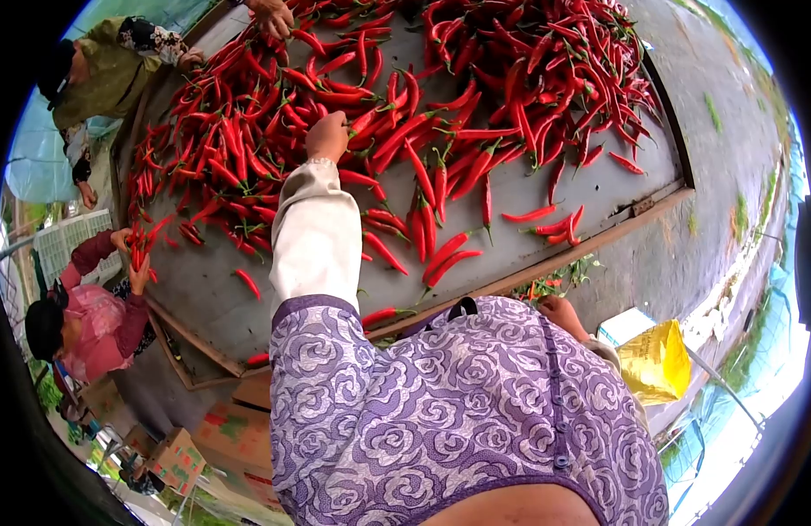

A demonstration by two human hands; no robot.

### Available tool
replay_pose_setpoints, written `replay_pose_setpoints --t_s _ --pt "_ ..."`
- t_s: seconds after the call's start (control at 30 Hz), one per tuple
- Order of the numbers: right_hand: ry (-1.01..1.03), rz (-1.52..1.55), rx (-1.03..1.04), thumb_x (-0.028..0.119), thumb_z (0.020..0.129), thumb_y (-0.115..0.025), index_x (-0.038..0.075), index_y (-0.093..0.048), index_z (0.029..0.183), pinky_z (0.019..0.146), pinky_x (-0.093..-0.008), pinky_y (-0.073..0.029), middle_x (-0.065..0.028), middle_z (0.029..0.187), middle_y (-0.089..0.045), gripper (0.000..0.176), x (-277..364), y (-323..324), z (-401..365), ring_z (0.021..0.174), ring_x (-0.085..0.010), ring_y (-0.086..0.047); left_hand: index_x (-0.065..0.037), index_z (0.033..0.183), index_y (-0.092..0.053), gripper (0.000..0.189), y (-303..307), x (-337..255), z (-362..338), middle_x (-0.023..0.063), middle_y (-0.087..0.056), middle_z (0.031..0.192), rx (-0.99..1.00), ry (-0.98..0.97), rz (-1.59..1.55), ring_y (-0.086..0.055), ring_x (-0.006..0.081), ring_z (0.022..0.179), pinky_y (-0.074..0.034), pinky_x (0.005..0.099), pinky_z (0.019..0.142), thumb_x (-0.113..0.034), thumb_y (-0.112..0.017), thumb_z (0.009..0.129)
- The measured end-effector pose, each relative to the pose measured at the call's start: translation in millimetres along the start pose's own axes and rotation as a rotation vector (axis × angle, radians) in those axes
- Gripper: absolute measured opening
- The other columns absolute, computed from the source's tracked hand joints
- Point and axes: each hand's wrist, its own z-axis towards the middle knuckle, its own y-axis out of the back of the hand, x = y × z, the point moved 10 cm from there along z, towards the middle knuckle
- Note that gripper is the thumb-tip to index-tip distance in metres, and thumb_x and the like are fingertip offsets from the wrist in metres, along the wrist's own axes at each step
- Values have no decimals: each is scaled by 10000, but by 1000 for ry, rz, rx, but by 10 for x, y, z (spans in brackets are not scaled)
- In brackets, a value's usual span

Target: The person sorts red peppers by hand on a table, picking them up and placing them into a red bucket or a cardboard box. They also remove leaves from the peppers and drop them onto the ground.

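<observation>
Long red chili peppers [405, 131] with green stems lie in a loose spread over a grey table. My left hand [326, 138] reaches in among them, its fingers curled closed at a red pepper; the fingertips are partly hidden. Down at my right side, just past the table's wooden edge [502, 282], my right hand [559, 314] is curled closed. Whatever it holds, if anything, is out of sight.
Across the left corner a person in pink [99, 324] holds several peppers. Other people's hands [272, 16] work at the far side. A yellow bag [655, 361] stands at my right, cardboard boxes [234, 447] at lower left. A thicker pepper heap [563, 61] covers the far right.
</observation>
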Motion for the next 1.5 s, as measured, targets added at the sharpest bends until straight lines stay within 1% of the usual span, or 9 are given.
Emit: replay_pose_setpoints --t_s 0.07,0.2,0.27,0.33,0.4,0.53,1.23,1.4,1.5 --pt "79 51 -28 192 843 -602 -21 -644 972 739 -427 -499 -234 878 -667 252 332 81 36 842 -383 -653 -32 937 -617 227 174 210 -117 166 -675 842 -353 -114 -324 -666 337 809 -507 442 631 -241 -670 865" --pt "200 -47 -75 195 837 -628 -29 -644 967 651 -402 -493 -221 754 -635 260 628 128 301 672 -303 -636 -82 919 -577 110 214 523 -788 25 -574 724 -250 457 -1460 -579 120 572 -369 265 393 -190 -592 935" --pt "54 -275 -119 243 823 -618 -22 -662 898 645 -436 -498 -250 728 -616 279 627 196 357 683 -371 -639 -80 907 -590 79 384 589 -856 66 -593 730 -405 34 -848 -597 183 592 -421 326 432 -158 -592 910" --pt "109 -299 -167 265 801 -619 -9 -681 808 657 -480 -497 -264 732 -618 281 733 247 348 724 -417 -629 -52 968 -628 191 -273 665 -956 170 -662 877 -2 372 -1197 -624 363 755 -500 459 648 -211 -542 905" --pt "255 -330 -144 256 784 -619 -4 -684 746 678 -501 -501 -263 725 -622 271 879 208 334 721 -433 -627 -54 1041 -638 265 215 115 -1001 182 -687 962 -244 49 -497 -657 364 853 -520 460 717 -267 -534 923" --pt "120 -502 -29 258 783 -593 -9 -699 780 762 -481 -523 -252 788 -658 287 900 144 438 803 -422 -651 -86 1025 -680 373 65 -177 -1078 153 -699 1002 5 264 41 -664 358 899 -520 467 741 -412 -688 844" --pt "-18 -382 110 264 701 -675 -71 -694 744 743 -453 -542 -251 746 -667 338 659 97 689 750 -409 -668 -50 950 -731 353 -100 -277 -1019 185 -708 982 89 425 -84 -679 376 949 -552 456 777 -354 -783 779" --pt "14 -394 104 204 765 -641 -67 -704 687 580 -337 -566 -129 621 -686 289 711 100 685 530 -219 -679 -1 930 -716 335 -228 -106 -983 176 -718 928 155 394 -194 -696 324 847 -528 431 748 -281 -793 763" --pt "18 -337 80 201 765 -641 -77 -695 679 565 -326 -562 -131 614 -683 295 771 132 619 529 -219 -681 -25 831 -669 179 -449 -25 -1195 -2 -592 661 198 405 -1217 -530 86 528 -426 277 499 -189 -741 829"
